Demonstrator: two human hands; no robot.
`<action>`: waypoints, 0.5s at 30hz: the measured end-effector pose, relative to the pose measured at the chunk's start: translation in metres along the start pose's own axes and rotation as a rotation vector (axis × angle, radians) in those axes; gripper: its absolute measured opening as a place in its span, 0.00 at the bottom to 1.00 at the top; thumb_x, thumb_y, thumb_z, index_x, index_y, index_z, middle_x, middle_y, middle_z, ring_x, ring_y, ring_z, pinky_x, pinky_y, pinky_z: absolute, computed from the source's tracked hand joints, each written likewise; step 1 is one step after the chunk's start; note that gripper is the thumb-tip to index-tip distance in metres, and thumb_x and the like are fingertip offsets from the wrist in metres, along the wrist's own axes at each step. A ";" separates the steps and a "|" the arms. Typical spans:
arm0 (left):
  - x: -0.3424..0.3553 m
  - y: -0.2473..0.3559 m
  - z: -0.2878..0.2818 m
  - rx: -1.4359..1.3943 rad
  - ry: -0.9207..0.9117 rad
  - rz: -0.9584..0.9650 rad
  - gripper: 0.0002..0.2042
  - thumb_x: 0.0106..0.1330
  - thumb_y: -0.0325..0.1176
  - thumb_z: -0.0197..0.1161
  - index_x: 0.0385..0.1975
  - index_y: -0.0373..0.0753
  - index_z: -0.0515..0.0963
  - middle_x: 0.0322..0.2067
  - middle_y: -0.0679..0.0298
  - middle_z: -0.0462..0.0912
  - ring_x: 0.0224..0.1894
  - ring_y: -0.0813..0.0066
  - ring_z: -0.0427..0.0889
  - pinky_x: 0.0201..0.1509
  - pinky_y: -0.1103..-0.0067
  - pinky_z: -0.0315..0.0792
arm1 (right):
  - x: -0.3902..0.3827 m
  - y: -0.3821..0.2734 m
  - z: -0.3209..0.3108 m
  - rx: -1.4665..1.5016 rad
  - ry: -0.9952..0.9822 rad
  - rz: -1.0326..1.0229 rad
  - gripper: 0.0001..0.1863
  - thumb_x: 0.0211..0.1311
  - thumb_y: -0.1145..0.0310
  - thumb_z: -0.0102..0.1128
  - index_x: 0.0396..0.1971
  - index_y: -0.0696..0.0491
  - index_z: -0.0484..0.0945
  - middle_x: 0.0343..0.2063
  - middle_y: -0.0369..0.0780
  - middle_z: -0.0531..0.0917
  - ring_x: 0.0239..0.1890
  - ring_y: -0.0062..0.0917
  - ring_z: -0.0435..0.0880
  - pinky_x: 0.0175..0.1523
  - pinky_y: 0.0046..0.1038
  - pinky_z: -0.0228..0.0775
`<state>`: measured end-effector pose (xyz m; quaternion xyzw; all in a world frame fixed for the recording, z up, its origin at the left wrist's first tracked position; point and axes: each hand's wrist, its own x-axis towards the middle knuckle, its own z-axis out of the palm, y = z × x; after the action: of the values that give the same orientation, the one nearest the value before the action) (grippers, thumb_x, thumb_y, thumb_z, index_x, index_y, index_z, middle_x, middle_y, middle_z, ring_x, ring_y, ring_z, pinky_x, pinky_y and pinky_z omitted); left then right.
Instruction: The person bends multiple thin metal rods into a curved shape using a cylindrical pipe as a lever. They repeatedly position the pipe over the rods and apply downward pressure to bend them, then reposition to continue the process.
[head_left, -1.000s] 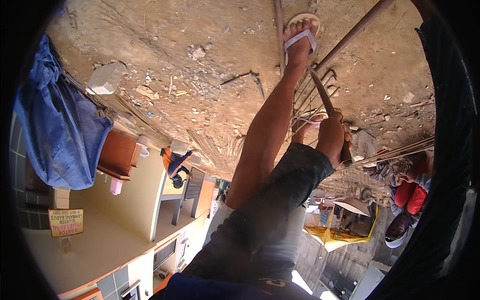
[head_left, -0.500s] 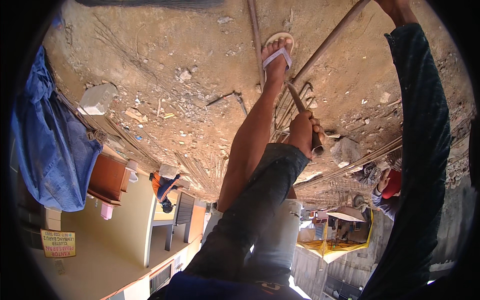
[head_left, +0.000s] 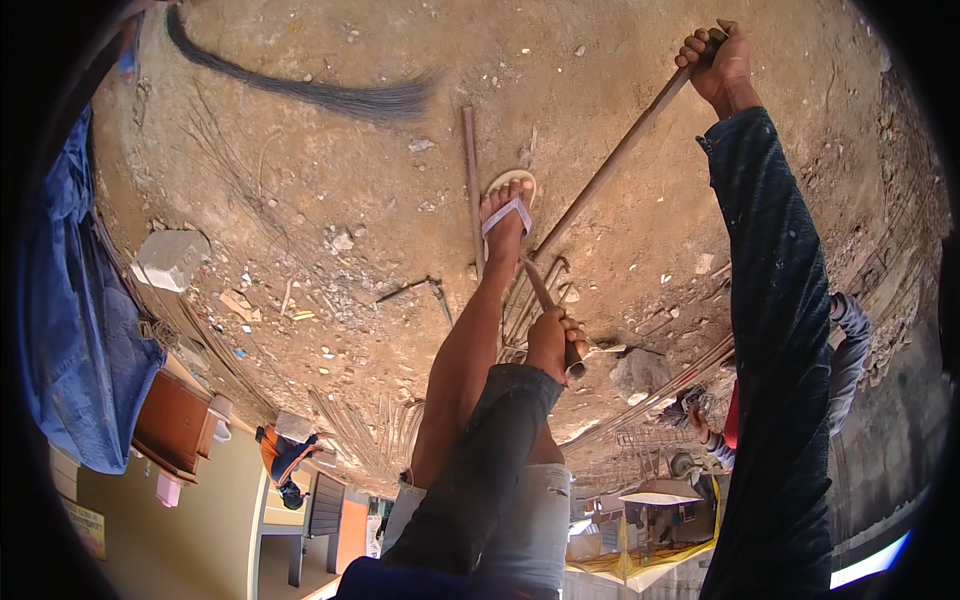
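My left hand [head_left: 553, 342] is closed around a short, dark metal pipe [head_left: 538, 284], whose open end shows below the fist. Farther out on the right, my right hand [head_left: 716, 68] grips the end of a long brown metal pipe [head_left: 622, 158]. The far ends of both pipes come close together beside my foot [head_left: 507, 212], which wears a flip-flop. How they meet there is too small to make out. Several bent steel rods [head_left: 540, 292] lie under the short pipe. Another brown pipe [head_left: 472, 185] lies on the ground left of the foot.
A bundle of thin black wire [head_left: 320, 95] lies at the upper left. Concrete blocks [head_left: 172, 260] [head_left: 640, 372] and rubble dot the dirt. Blue tarpaulin [head_left: 80, 330] hangs at left. Another person's sleeve [head_left: 850, 350] shows beside my right arm; a person in orange [head_left: 283, 460] is at lower left.
The view has shifted, so the scene sits lower and further left. My right hand and more of the black wire have come into view. Both hands keep their grip on the pipes.
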<state>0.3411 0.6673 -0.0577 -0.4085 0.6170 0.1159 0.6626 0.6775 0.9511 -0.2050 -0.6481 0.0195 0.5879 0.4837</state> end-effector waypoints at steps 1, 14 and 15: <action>0.001 0.000 -0.002 -0.031 0.004 -0.016 0.02 0.73 0.32 0.47 0.37 0.45 0.62 0.21 0.77 0.66 0.18 0.86 0.66 0.20 0.80 0.65 | 0.004 0.004 0.001 -0.027 0.042 -0.029 0.16 0.70 0.57 0.43 0.22 0.48 0.61 0.16 0.34 0.61 0.20 0.24 0.60 0.33 0.32 0.61; -0.008 -0.001 0.003 0.015 0.009 -0.007 0.02 0.72 0.31 0.48 0.37 0.44 0.62 0.21 0.76 0.66 0.19 0.87 0.66 0.20 0.80 0.64 | 0.060 0.017 -0.045 -0.005 0.133 -0.061 0.27 0.67 0.47 0.42 0.08 0.35 0.49 0.06 0.27 0.53 0.07 0.23 0.51 0.16 0.32 0.43; -0.009 0.000 0.004 -0.006 0.019 -0.021 0.02 0.72 0.31 0.48 0.37 0.44 0.62 0.21 0.76 0.66 0.19 0.87 0.66 0.20 0.80 0.64 | 0.068 0.021 -0.058 0.001 0.130 -0.063 0.27 0.67 0.47 0.42 0.08 0.35 0.49 0.06 0.27 0.53 0.07 0.23 0.51 0.16 0.32 0.42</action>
<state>0.3425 0.6732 -0.0495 -0.4180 0.6186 0.1071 0.6566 0.7290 0.9394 -0.2793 -0.6849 0.0306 0.5292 0.4999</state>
